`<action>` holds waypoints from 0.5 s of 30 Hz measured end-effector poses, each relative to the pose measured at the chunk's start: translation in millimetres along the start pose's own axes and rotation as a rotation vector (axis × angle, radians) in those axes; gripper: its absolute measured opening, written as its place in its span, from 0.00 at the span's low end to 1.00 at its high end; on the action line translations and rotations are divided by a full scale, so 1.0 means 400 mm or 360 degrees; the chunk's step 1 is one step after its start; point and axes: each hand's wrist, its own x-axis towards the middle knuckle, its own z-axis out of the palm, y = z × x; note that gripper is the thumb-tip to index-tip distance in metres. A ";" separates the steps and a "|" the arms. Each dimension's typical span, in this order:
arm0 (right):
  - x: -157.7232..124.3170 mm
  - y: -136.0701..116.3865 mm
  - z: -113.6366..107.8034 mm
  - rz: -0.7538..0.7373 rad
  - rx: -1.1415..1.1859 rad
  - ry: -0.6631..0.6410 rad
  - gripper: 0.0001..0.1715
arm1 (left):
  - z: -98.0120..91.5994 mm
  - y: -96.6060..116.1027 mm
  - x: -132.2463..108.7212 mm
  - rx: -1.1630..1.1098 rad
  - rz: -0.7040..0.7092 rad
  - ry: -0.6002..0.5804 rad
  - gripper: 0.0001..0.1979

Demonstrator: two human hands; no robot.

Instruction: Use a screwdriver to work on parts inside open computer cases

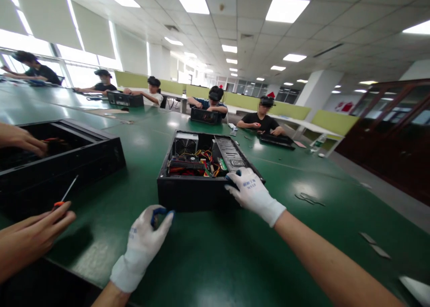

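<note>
An opened black computer case (195, 194) lies on the green table in front of me. Inside it show a power supply with a fan (186, 146), coloured cables (205, 154) and a slotted metal drive bay (230, 151). My right hand (247, 186), in a white glove with blue fingertips, grips the near wall's upper edge toward the right. Its thumb lies on the outside and its fingers reach over the rim. My left hand (146, 231), gloved alike, hovers by the case's near left corner. Its thumb and curled fingers stand apart, and nothing shows between them.
At left, a co-worker's bare hand (50, 231) holds an orange-handled screwdriver (69, 191); another hand (22, 139) reaches into a second case (110, 157). Thin metal strips (309, 199) and small flat pieces (374, 245) lie at right. Several people work across the table.
</note>
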 end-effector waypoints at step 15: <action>-0.486 -0.023 -0.142 -0.0087 -0.0046 0.0214 0.18 | -0.152 0.178 -0.134 -0.0251 -0.0112 -0.0132 0.20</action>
